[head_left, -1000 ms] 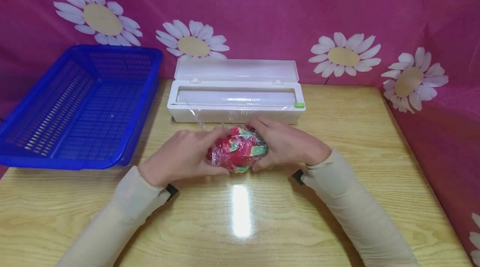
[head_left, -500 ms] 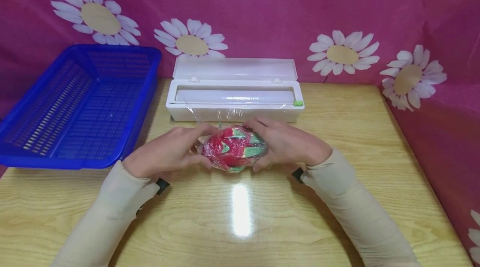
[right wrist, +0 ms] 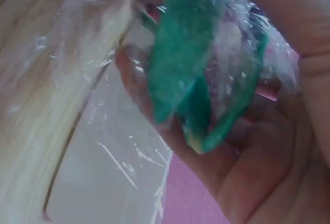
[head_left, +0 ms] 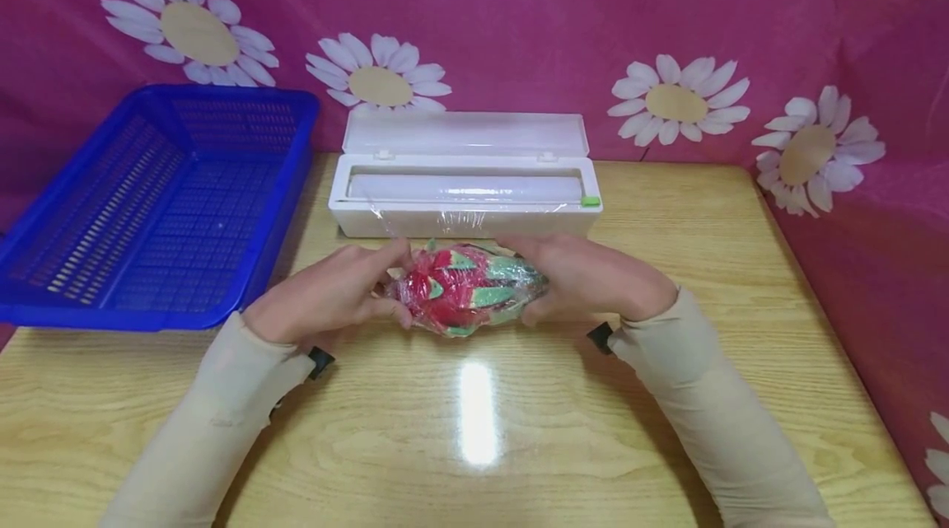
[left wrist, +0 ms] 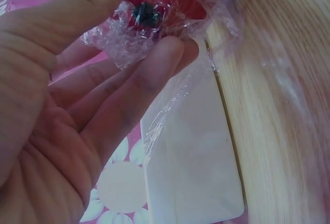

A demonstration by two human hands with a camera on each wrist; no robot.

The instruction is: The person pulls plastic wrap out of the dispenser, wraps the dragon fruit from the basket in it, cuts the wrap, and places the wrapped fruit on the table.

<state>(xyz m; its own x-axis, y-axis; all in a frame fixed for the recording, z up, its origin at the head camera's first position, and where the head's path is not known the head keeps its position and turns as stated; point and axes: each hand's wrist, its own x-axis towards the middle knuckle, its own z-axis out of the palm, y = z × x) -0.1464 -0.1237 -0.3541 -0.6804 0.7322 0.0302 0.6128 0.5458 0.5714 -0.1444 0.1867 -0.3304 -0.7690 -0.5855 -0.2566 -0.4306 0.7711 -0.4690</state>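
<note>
A red dragon fruit [head_left: 467, 291] with green scales, wrapped in clear cling film, lies lengthwise at the middle of the wooden table [head_left: 474, 446]. My left hand [head_left: 366, 291] holds its left end; in the left wrist view the thumb and fingers [left wrist: 154, 64] pinch the bunched film round the fruit's dark tip [left wrist: 144, 12]. My right hand [head_left: 586, 279] cups the right end, and in the right wrist view its fingers [right wrist: 278, 152] curl round the film-covered green scales [right wrist: 191, 69]. A strip of film still runs back to the white dispenser [head_left: 463, 200].
The cling-film dispenser stands just behind the fruit with its lid up and a green slider [head_left: 590, 201] at its right end. A blue plastic basket [head_left: 285, 182] sits at the table's left. Pink cloth with daisies [head_left: 678, 104] hangs behind and on the right.
The fruit has rolled and shifted slightly right. My right hand has slid out to its right end; my left hand has drawn back to pinch the film at the left tip.
</note>
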